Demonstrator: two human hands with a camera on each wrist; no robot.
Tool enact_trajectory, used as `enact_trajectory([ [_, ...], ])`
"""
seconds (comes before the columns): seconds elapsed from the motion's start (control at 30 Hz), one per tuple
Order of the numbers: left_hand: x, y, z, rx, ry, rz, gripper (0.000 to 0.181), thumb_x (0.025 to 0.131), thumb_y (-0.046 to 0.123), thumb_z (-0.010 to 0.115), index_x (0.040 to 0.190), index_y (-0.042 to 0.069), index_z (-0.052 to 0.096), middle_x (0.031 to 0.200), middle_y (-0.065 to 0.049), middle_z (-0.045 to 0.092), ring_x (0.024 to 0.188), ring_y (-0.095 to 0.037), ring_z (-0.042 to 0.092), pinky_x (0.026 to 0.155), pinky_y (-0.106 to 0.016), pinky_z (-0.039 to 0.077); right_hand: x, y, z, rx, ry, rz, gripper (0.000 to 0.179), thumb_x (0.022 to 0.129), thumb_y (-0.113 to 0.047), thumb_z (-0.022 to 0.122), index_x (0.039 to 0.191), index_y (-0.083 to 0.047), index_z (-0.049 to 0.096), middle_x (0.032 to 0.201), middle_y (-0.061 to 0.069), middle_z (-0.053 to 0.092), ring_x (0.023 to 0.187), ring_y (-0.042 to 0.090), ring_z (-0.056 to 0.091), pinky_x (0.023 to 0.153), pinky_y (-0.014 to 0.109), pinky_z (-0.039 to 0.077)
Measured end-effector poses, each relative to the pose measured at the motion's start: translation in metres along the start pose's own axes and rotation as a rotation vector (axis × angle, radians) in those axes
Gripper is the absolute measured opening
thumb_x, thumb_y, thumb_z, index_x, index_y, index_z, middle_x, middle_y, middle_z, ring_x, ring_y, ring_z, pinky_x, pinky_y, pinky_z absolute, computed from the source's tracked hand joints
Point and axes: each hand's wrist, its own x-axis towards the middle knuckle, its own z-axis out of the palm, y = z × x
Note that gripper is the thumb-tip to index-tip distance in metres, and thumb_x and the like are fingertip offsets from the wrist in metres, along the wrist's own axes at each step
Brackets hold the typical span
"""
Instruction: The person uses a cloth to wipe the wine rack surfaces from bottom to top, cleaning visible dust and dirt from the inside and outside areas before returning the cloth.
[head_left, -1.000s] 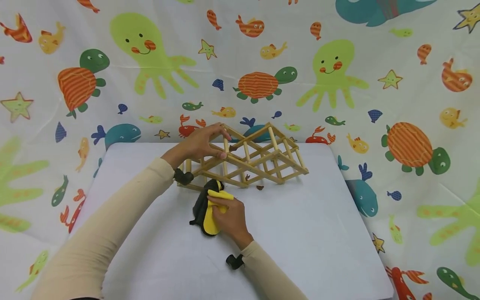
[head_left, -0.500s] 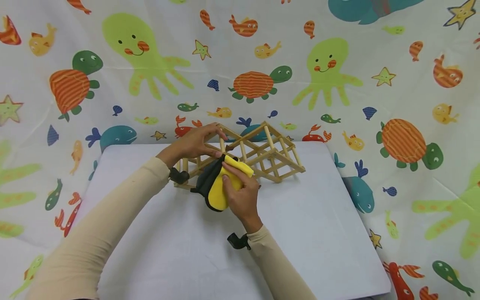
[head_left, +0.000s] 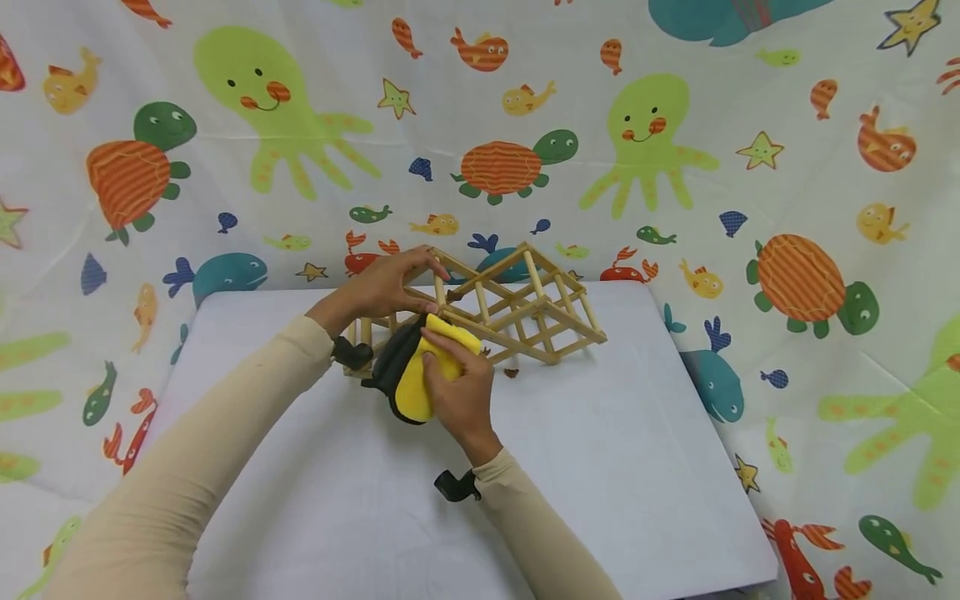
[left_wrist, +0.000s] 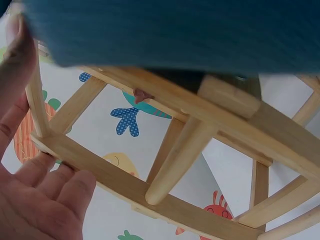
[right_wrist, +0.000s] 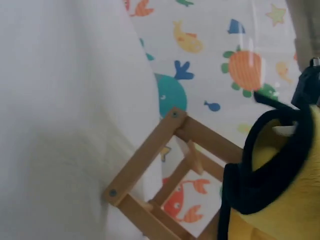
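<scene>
A wooden lattice folding rack (head_left: 546, 307) of slats and dowels stands at the back of the table. My left hand (head_left: 386, 287) grips a dowel of it near its left end, thumb in front; the left wrist view shows its fingers (left_wrist: 75, 192) against a slat. In my right hand (head_left: 461, 392) I hold a yellow cleaning cloth (head_left: 412, 387) with a dark back and edging, pinched between thumb and fingers. It is in front of the rack's left part, hiding some slats. A blurred dark blue surface (left_wrist: 165, 35) fills the top of the left wrist view.
The rack rests on a white tabletop (head_left: 600, 467). A small brown piece (head_left: 511, 372) lies just before the rack. Behind the table hangs a curtain (head_left: 465, 100) printed with sea animals. Black wrist cameras (head_left: 456, 486) are strapped to both wrists.
My right hand has lifted the cloth from the table up to the rack's left part, then shifted slightly left. The left hand keeps its grip on the rack. The head view has drifted slightly.
</scene>
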Motion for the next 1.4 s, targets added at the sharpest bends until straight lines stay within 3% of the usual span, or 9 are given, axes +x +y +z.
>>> enact_trajectory([
  [0.1,0.001,0.002,0.000,0.013,0.004,0.004,0.044,0.092,0.014,0.084,0.133,0.017,0.067,0.159,-0.009,0.051,0.158,-0.039,0.038,0.122,-0.065,0.039,0.004,-0.001,0.001,0.038,0.038,0.006,0.031,0.099,-0.012,0.071,0.128,-0.017,0.078,0.131,0.006,0.074,0.104,0.020,0.074,0.083,0.033,0.066],
  [0.27,0.000,0.002,0.001,-0.013,0.000,0.013,0.046,0.090,0.018,0.086,0.132,0.015,0.066,0.153,-0.009,0.056,0.156,-0.037,0.041,0.121,-0.063,0.042,0.006,0.003,0.015,0.084,-0.131,0.157,0.029,0.100,-0.014,0.070,0.127,-0.021,0.079,0.130,0.004,0.073,0.096,0.012,0.072,0.076,0.026,0.065],
  [0.37,-0.001,0.000,0.000,-0.023,-0.001,0.009,0.047,0.089,0.020,0.087,0.131,0.016,0.066,0.154,-0.008,0.055,0.157,-0.037,0.039,0.122,-0.065,0.040,0.004,0.003,0.016,0.053,-0.201,0.190,0.028,0.100,-0.015,0.070,0.125,-0.022,0.080,0.130,0.002,0.074,0.097,0.010,0.071,0.075,0.024,0.064],
  [0.6,-0.001,0.000,-0.001,-0.030,-0.011,0.003,0.047,0.091,0.023,0.085,0.132,0.015,0.065,0.160,-0.010,0.050,0.162,-0.037,0.031,0.123,-0.066,0.036,-0.001,-0.004,0.012,0.044,-0.045,0.127,0.031,0.098,-0.014,0.071,0.125,-0.026,0.080,0.123,0.002,0.075,0.092,0.015,0.073,0.072,0.028,0.065],
  [0.7,-0.002,0.000,-0.001,-0.028,-0.013,-0.003,0.047,0.091,0.023,0.085,0.132,0.015,0.065,0.163,-0.010,0.048,0.162,-0.037,0.031,0.122,-0.067,0.038,0.000,-0.002,0.021,0.051,-0.075,0.121,0.030,0.100,-0.015,0.070,0.127,-0.025,0.079,0.123,0.001,0.076,0.088,0.011,0.072,0.070,0.026,0.064],
  [0.93,-0.002,0.001,-0.003,-0.020,-0.020,-0.018,0.048,0.091,0.024,0.086,0.134,0.016,0.065,0.171,-0.009,0.038,0.164,-0.037,0.027,0.124,-0.068,0.035,-0.008,0.001,0.035,-0.007,-0.213,0.063,0.029,0.099,-0.011,0.070,0.123,-0.022,0.081,0.124,-0.002,0.078,0.104,0.006,0.070,0.084,0.021,0.062],
  [1.13,-0.002,0.002,-0.005,0.009,-0.010,-0.037,0.050,0.090,0.025,0.087,0.134,0.016,0.065,0.174,-0.011,0.033,0.163,-0.038,0.026,0.125,-0.068,0.032,-0.024,0.007,0.037,0.011,-0.290,0.023,0.030,0.100,-0.014,0.070,0.125,-0.025,0.080,0.126,-0.007,0.078,0.105,0.006,0.067,0.086,0.023,0.061],
  [1.3,0.001,0.001,-0.002,0.014,-0.003,-0.054,0.050,0.089,0.027,0.088,0.133,0.019,0.065,0.175,-0.009,0.033,0.163,-0.038,0.028,0.125,-0.069,0.031,-0.028,0.027,0.064,0.010,-0.317,0.138,0.030,0.100,-0.010,0.070,0.126,-0.023,0.080,0.126,-0.012,0.076,0.116,0.001,0.065,0.103,0.023,0.056],
  [1.4,0.001,0.001,0.000,0.012,-0.007,-0.066,0.051,0.089,0.029,0.088,0.133,0.020,0.065,0.175,-0.009,0.031,0.164,-0.038,0.026,0.126,-0.069,0.030,-0.029,0.036,0.076,0.005,-0.339,0.184,0.033,0.099,-0.007,0.071,0.125,-0.024,0.080,0.126,-0.014,0.077,0.117,-0.001,0.064,0.104,0.021,0.055],
])
